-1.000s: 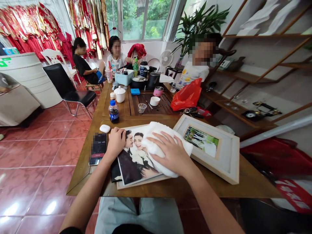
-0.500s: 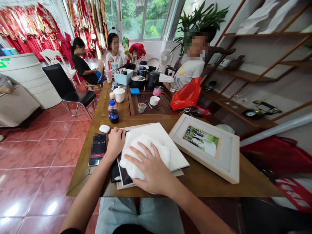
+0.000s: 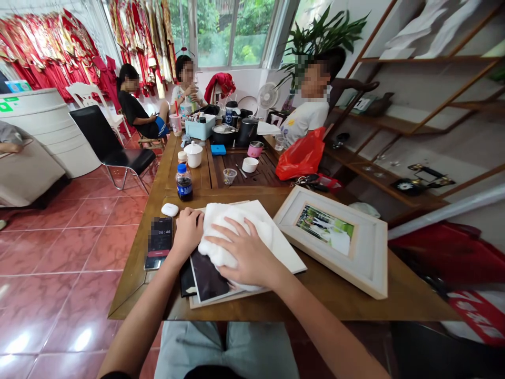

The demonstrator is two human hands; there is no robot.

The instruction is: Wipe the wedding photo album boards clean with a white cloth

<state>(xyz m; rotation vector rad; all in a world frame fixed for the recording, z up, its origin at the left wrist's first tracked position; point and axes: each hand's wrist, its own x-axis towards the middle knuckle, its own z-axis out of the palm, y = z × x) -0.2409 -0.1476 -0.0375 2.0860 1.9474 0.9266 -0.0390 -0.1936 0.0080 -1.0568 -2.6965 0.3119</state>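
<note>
One cloth (image 3: pixel 215 255), right hand (image 3: pixel 245 251) spread atop, partly hides photo (image 3: pixel 208 283); left hand (image 3: pixel 190 230): grip unclear.

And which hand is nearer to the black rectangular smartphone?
Left: the left hand is just right of the smartphone; the right hand is farther right, on the soft white cloth.

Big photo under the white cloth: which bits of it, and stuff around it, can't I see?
In the head view:
Big photo: middle hidden by the white cloth and right hand.
Right hand: palm turned down, out of sight.
Red bag: its sides hide anything inside.
Framed photo: too small for fine details.
Person at far left: mostly cut off by the picture's edge.
</note>
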